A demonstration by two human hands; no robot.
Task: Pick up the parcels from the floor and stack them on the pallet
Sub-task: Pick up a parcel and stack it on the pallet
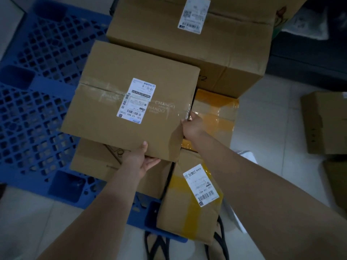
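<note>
Fingers [150, 163] of the left hand [139, 160] curl under the near edge of a taped cardboard parcel [131, 102], thumb on top, while the right hand [192, 126] grips its right edge. Both hands grasp this parcel above the blue plastic pallet [33, 109], over a lower brown box [97, 162]. Beyond the parcel sits a larger carton [216, 45]; nearer, a yellow-taped box [189, 203].

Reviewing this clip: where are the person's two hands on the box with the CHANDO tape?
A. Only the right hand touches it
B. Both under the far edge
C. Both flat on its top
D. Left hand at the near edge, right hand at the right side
D: the left hand grips the near edge of the CHANDO box, thumb on top, and the right hand holds its right side.
</note>
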